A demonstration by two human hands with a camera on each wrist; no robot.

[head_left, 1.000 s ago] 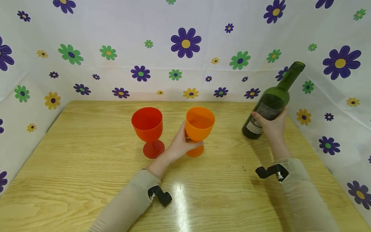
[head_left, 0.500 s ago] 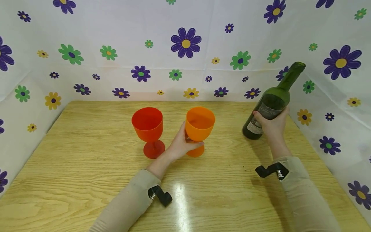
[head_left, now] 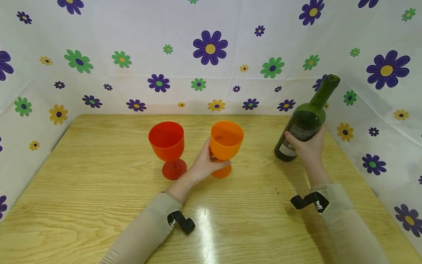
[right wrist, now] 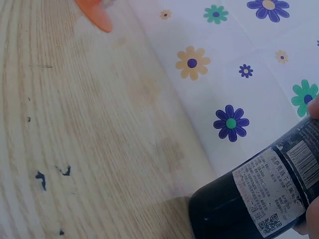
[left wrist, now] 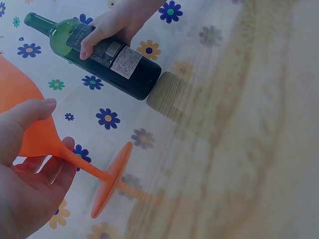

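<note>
My left hand [head_left: 202, 167] holds an orange plastic goblet [head_left: 225, 151] below its bowl, fingers round the stem. In the left wrist view the thumb lies against the goblet's bowl [left wrist: 30, 132], and the foot is at the table surface. On the right, my right hand [head_left: 308, 146] grips a dark green wine bottle [head_left: 308, 115] round its labelled body. The bottle's neck leans up and to the right in the head view, and its mouth has no cork in it. Its base [right wrist: 219, 214] is right at the tabletop in the right wrist view.
A red goblet [head_left: 169, 151] stands on the wooden table [head_left: 99, 176], left of the orange one. White cloth [head_left: 132, 25] printed with flowers hangs behind the table and along both sides. Small dark marks [right wrist: 41, 180] dot the tabletop near the right arm.
The bottle's neck has shifted a little left and down, and its base slightly down, with the right hand on it. My left hand and the two goblets keep their places.
</note>
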